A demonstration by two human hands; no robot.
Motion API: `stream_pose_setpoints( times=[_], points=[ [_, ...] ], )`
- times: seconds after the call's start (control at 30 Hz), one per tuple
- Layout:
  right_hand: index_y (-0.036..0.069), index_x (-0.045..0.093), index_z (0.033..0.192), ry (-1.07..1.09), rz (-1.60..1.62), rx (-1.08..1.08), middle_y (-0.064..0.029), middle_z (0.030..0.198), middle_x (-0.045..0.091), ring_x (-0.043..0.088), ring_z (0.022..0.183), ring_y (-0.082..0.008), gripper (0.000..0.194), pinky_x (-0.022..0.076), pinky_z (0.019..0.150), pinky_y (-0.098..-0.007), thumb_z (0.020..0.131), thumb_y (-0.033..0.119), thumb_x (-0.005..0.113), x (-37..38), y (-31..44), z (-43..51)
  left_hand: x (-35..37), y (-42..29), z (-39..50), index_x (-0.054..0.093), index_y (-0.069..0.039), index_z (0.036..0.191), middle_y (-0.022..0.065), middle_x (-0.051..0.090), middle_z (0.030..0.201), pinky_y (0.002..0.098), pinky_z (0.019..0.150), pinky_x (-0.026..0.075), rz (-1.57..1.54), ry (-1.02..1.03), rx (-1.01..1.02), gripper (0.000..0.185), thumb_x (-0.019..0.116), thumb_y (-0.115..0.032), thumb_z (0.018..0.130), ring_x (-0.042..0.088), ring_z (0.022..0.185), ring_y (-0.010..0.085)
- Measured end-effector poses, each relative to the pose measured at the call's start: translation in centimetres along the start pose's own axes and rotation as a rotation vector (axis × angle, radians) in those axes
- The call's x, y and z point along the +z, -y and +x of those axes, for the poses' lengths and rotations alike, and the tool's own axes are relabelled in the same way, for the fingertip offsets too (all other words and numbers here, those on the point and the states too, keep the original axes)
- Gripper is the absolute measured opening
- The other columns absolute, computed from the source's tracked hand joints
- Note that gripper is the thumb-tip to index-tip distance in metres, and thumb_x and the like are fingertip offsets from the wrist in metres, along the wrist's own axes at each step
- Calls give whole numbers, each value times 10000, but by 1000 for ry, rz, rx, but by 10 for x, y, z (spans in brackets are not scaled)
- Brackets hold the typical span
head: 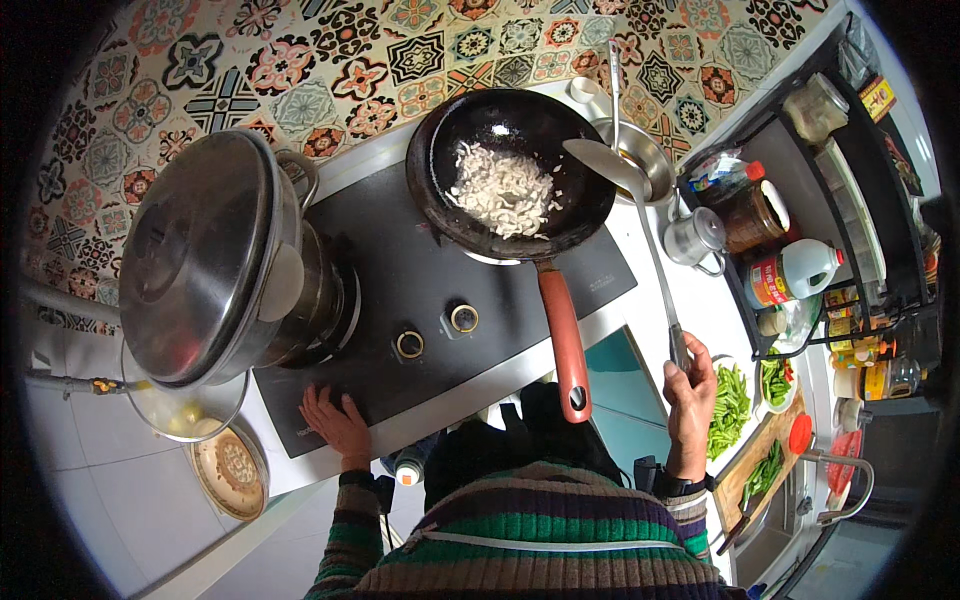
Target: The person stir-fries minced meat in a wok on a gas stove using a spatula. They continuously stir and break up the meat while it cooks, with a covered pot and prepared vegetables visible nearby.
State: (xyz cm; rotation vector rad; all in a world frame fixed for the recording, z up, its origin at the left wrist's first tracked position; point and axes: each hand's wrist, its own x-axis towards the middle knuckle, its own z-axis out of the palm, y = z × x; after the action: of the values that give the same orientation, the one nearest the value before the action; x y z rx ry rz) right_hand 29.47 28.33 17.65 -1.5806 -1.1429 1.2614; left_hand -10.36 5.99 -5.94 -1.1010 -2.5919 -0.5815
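Note:
My right hand grips the dark handle of a metal wok spatula. The spatula's blade hangs over the right rim of a black wok. Pale sliced meat or similar small pieces lie in the wok, which sits on the far burner. Its reddish-brown handle points towards me. On the near left corner of the black gas cooktop rests my left hand, fingers spread and holding nothing. Two control knobs stand between the hand and the wok.
A large lidded steel pot fills the left burner. Beyond the wok are a steel bowl and a metal oil pot. Plated cut green vegetables and a wooden cutting board lie at right, under a condiment rack.

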Motion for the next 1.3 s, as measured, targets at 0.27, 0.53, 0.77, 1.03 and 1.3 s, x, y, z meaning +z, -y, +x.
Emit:
stream_pose_setpoints(
  times=[0.27,0.53,0.77,1.03,1.3],
  points=[
    [25,651,1193,56,-611,-390,-100,863,706,656,774,-117,413,520,737,-265,786,31,726,-13,66,18,-1,-1,3,490,-16,1255,186,420,1439,528,1166,215,-21,12,-37,353,519,-249,992,341,1364,383],
    [39,698,1092,213,-926,-527,-195,825,702,680,623,-281,357,529,657,-337,738,72,727,-13,145,19,-1,-2,2,511,-12,1225,199,430,1425,518,1147,241,-8,47,-84,324,547,-209,970,341,1357,396],
    [36,696,1128,248,-1124,-592,-184,746,681,605,547,-224,345,495,599,-330,800,135,725,24,137,59,-6,-7,7,518,-17,1218,181,429,1433,520,1146,242,-61,75,-88,317,536,-220,975,338,1356,394],
    [68,576,1257,30,-605,-468,-166,720,663,667,648,-245,362,509,634,-345,940,234,635,35,51,69,-2,-5,3,516,-11,1224,187,430,1421,530,1146,242,-1,65,-64,334,525,-245,986,339,1352,400],
    [66,563,1269,191,-239,-14,83,677,412,318,542,-13,340,221,458,-193,979,243,588,45,36,63,0,0,2,515,-7,1217,190,429,1423,537,1162,229,4,97,-103,336,542,-229,966,340,1356,404]
  ],
)
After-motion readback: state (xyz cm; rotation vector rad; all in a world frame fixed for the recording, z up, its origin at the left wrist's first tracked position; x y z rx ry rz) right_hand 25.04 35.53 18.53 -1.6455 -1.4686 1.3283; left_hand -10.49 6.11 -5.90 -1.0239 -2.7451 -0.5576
